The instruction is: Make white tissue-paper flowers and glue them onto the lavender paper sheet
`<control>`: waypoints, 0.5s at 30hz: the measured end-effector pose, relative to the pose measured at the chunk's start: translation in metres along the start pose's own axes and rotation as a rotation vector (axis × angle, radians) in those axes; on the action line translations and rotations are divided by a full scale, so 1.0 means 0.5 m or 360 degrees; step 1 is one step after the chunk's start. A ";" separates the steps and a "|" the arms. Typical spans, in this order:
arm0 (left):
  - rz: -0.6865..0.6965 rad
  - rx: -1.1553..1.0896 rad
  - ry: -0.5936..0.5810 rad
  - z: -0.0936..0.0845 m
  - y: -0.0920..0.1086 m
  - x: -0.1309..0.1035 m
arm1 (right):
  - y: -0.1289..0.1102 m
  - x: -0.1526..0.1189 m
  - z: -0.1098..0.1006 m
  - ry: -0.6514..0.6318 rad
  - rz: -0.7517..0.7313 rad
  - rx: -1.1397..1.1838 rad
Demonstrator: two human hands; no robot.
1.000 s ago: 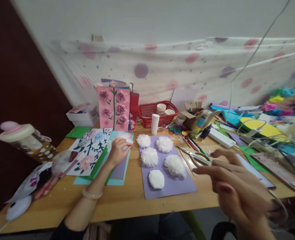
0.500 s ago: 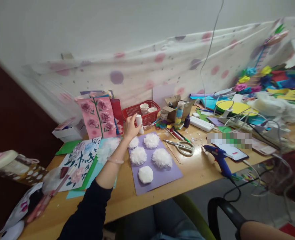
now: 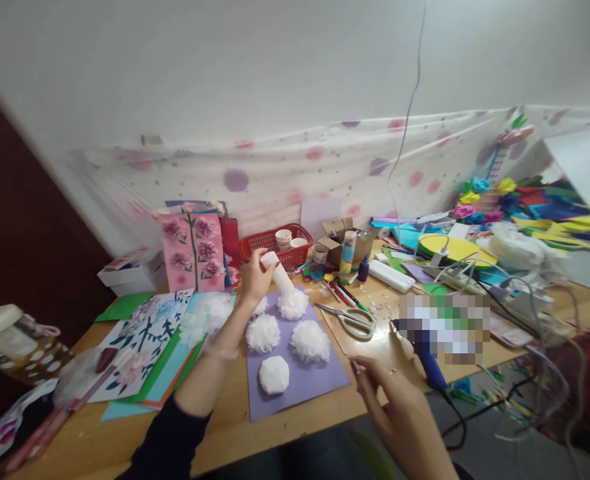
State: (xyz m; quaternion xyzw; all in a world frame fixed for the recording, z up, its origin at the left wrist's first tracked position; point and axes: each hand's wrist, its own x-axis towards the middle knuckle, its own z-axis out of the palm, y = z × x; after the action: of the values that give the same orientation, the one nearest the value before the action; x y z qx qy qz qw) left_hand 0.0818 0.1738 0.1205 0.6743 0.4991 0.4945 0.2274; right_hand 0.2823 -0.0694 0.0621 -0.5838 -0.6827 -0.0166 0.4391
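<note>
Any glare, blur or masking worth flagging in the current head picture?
Head view: glare on the brown wooden table, left of the dark-blue glue gun; head view: blur softens the pale bracelet below the left hand; head view: square pixelation hides an area beside the glue gun.

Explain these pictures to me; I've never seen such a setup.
There is no machine here, just bare-handed work. One head-worn camera, looking forward and down, took every picture. On the wooden table lies a purple sheet bearing white ruffled puffs and a flatter white piece, with scissors to its right and a red basket behind. The left hand holds a tilted white tube. The right hand is near the table's front edge; I cannot tell whether it pinches anything.
</note>
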 end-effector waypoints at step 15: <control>-0.0529 0.0440 0.0334 -0.281 -0.041 -0.407 | -0.099 -0.035 0.144 -0.0625 0.0309 0.0877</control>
State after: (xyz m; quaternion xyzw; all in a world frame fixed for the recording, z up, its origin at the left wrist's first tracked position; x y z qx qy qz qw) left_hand -0.0556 -0.0268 0.0719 0.5524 0.6871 0.4446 0.1582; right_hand 0.1991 -0.0605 0.0312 -0.4977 -0.6743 0.3226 0.4399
